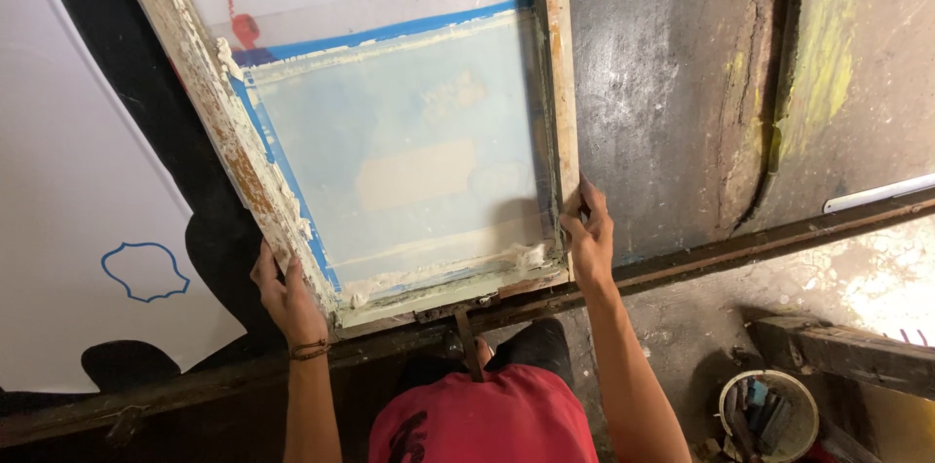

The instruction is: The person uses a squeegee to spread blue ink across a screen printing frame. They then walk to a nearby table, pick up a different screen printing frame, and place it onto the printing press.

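While the wooden printing screen frame [556,54] is lying on the dark table [672,83], its long axis running away from the person, the left hand [285,295] and right hand [588,235] are gripping its near corners (fingers curled closed).

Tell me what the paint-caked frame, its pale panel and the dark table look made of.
Worn rectangular frame: apparently wood, bare brown grain under flaking white paint. Pale translucent panel: probably stretched mesh, edged with blue tape. Dark table: unclear, maybe metal or coated board; scuffed, cracked sheen.
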